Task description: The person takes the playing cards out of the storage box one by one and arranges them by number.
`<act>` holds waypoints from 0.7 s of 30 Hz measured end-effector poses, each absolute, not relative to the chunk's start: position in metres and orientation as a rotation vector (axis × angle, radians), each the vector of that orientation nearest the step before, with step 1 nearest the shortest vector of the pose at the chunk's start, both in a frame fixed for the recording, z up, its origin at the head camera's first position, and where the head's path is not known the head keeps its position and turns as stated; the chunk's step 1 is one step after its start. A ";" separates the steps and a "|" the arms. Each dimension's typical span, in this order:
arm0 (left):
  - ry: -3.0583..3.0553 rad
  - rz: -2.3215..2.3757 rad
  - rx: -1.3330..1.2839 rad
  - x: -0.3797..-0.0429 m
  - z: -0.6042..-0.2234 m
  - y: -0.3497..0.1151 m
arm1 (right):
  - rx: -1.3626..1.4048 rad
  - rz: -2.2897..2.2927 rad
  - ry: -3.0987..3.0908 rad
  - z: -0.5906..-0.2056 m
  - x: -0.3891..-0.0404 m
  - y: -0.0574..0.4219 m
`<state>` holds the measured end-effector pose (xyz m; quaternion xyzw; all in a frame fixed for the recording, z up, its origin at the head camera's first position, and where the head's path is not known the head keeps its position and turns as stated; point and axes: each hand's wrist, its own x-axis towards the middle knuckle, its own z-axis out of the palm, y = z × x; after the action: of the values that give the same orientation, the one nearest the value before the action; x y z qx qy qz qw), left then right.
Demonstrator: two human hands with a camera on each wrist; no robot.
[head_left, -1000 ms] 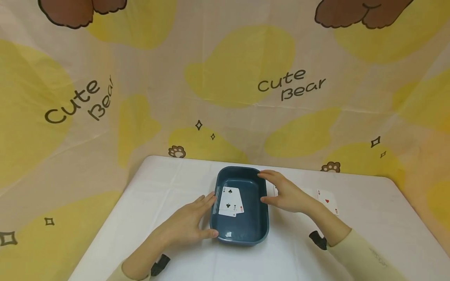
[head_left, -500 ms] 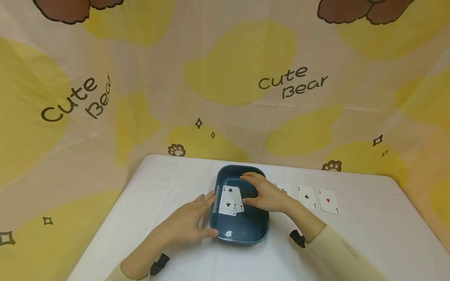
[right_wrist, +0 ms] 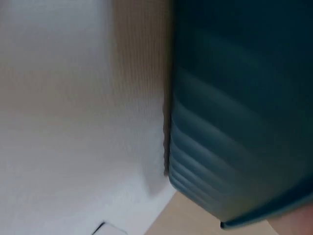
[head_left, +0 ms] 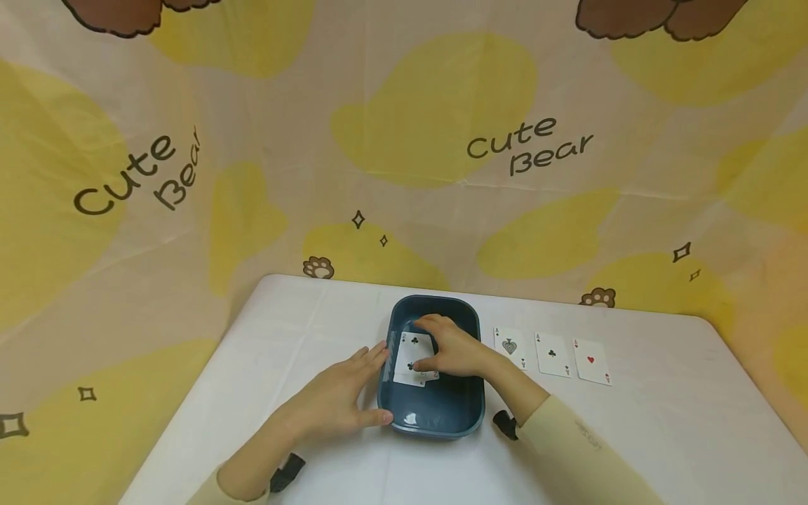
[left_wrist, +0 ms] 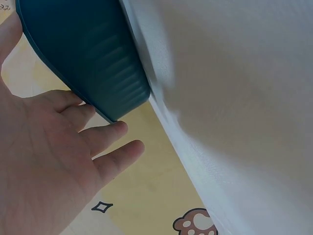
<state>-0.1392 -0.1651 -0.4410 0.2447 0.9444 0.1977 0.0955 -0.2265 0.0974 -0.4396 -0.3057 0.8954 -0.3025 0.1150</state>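
Observation:
A dark blue rectangular tray (head_left: 435,422) stands on the white table. Inside it, at the left, lie overlapping playing cards, a two of clubs (head_left: 405,356) on top. My left hand (head_left: 337,398) is at the tray's left side, fingertips at the rim and thumb near the front left corner. In the left wrist view its fingers (left_wrist: 105,137) are extended and spread along the rim. My right hand (head_left: 456,351) reaches over the right rim, thumb and fingers apart above the cards, covering part of them. The right wrist view shows mostly the tray's ribbed outer wall (right_wrist: 215,127).
Right of the tray, three aces lie face up in a row: ace of spades (head_left: 509,347), ace of clubs (head_left: 552,354) and ace of hearts (head_left: 592,361). Behind the table (head_left: 328,308) hangs a yellow-patterned cloth (head_left: 416,112).
My right hand has moved left from the tray's right rim to over the cards inside, uncovering the row of aces. The left hand and the tray have stayed in place.

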 end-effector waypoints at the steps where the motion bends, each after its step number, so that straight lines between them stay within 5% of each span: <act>1: 2.799 0.586 0.725 -0.139 -0.441 -0.165 | -0.899 -0.884 2.619 -0.441 -0.227 0.096; 21: 2.777 0.629 0.747 -0.138 -0.440 -0.167 | -0.888 -0.517 2.733 -0.455 -0.235 0.079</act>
<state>-0.1384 -0.1666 -0.4395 0.2525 0.9388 0.2127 0.0987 -0.2346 0.0787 -0.4555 -0.3024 0.9303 -0.1760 0.1105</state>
